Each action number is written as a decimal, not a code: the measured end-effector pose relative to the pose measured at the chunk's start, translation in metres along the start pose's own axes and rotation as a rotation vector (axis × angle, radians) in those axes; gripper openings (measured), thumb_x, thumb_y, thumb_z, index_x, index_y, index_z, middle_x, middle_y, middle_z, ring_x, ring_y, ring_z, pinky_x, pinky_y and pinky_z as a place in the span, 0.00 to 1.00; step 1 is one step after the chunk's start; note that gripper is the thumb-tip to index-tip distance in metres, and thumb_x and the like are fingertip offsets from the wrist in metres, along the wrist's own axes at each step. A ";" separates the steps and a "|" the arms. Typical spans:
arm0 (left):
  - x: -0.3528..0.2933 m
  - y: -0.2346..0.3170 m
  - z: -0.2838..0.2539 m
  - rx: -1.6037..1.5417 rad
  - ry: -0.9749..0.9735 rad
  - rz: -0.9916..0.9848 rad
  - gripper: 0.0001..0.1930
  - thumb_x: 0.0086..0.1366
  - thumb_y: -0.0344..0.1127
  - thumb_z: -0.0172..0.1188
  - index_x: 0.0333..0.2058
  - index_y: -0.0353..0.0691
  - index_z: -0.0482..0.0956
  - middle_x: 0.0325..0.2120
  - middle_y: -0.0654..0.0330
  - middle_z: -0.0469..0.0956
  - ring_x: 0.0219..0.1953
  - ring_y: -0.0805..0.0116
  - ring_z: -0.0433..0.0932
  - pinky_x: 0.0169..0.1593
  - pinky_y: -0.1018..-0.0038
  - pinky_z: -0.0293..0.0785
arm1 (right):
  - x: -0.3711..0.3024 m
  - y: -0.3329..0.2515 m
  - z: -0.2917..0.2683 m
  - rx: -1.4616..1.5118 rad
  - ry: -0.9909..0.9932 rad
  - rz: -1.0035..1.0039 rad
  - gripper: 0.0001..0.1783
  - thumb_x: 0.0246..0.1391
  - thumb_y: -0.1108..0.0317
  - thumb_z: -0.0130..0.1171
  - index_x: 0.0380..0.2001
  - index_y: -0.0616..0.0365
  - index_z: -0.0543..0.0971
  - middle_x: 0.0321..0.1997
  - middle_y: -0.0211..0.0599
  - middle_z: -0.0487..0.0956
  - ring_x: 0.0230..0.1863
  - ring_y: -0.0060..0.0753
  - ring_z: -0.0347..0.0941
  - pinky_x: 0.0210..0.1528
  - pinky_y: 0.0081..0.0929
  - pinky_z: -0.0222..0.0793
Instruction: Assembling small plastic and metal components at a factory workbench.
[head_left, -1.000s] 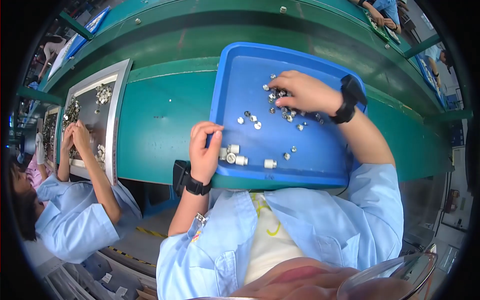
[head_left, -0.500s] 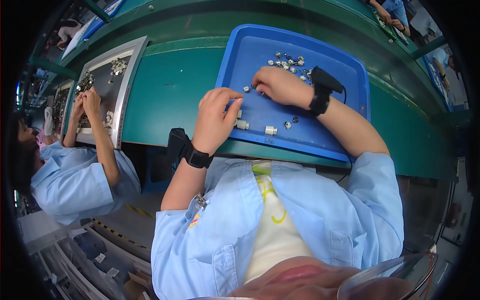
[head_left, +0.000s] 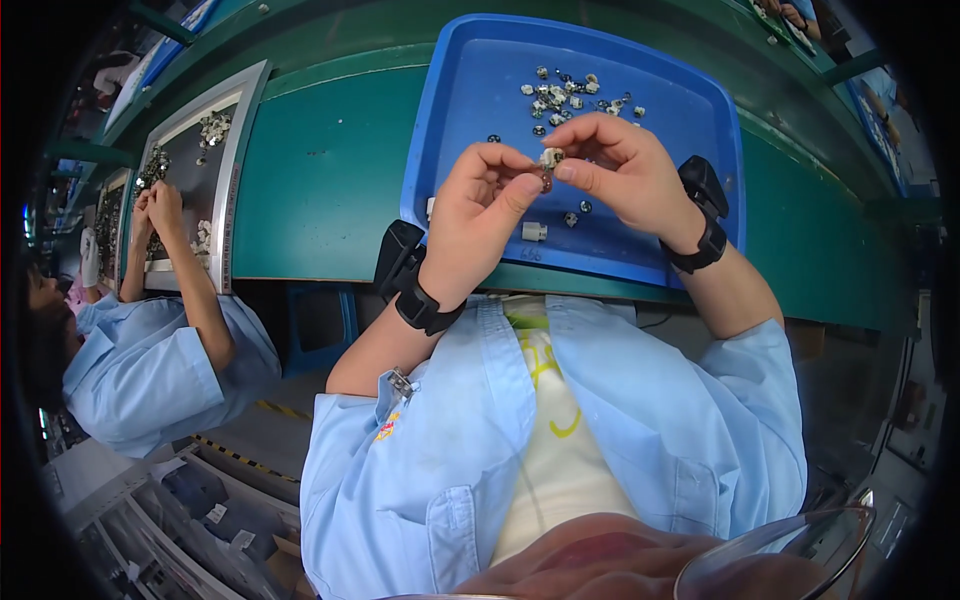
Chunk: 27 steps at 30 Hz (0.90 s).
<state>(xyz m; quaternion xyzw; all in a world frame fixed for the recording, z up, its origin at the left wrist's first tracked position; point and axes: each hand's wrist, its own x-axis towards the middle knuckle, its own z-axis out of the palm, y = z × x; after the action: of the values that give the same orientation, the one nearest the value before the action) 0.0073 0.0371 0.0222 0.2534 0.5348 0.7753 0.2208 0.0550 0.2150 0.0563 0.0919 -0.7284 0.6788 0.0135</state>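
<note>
Above the blue tray (head_left: 424, 160) my two hands are close together. My right hand (head_left: 630, 175) pinches a small white part with a metallic face (head_left: 552, 158) between thumb and fingertips. Just below it, a small dark reddish round piece (head_left: 545, 182) shows at the thumb tip of my left hand (head_left: 485, 215), whose fingers are curled in a pinch. A white cylinder (head_left: 534, 232) lies in the tray near its front edge. Two small parts, one a dark ring (head_left: 585, 206), lie right of the cylinder. Farther back is a loose pile of small white and dark parts (head_left: 555, 100).
The tray rests on a green workbench (head_left: 330, 180). To the left stands a metal-framed tray (head_left: 232, 170) with heaps of small parts, where a co-worker's hands (head_left: 160, 210) are busy. A blue stool (head_left: 348, 320) is under the bench edge.
My right hand has come back from the pile toward me with a small white part. My left hand has moved right to meet it, its fingers now pinched.
</note>
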 end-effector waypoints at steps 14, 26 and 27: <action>0.004 0.006 0.014 -0.206 0.036 -0.081 0.11 0.59 0.24 0.54 0.41 0.35 0.67 0.34 0.61 0.72 0.35 0.77 0.72 0.40 0.82 0.68 | -0.008 0.005 0.002 0.053 0.087 -0.048 0.11 0.54 0.71 0.54 0.40 0.62 0.71 0.39 0.33 0.73 0.42 0.19 0.68 0.46 0.17 0.64; 0.012 -0.015 0.007 0.294 0.040 0.131 0.11 0.55 0.24 0.59 0.38 0.35 0.71 0.35 0.60 0.72 0.35 0.77 0.73 0.37 0.83 0.70 | -0.006 0.024 -0.007 0.413 -0.037 0.177 0.13 0.56 0.68 0.51 0.43 0.64 0.70 0.38 0.31 0.74 0.38 0.18 0.69 0.41 0.16 0.66; 0.012 -0.016 0.007 0.294 0.042 0.130 0.11 0.55 0.24 0.59 0.38 0.35 0.71 0.35 0.60 0.72 0.35 0.77 0.73 0.37 0.83 0.70 | -0.006 0.023 -0.007 0.414 -0.039 0.179 0.13 0.56 0.68 0.51 0.43 0.64 0.70 0.38 0.31 0.74 0.38 0.18 0.69 0.41 0.16 0.66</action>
<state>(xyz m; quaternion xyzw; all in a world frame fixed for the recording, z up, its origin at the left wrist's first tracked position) 0.0040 0.0548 0.0116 0.3006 0.6295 0.7065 0.1193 0.0566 0.2237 0.0334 0.0410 -0.5790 0.8104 -0.0798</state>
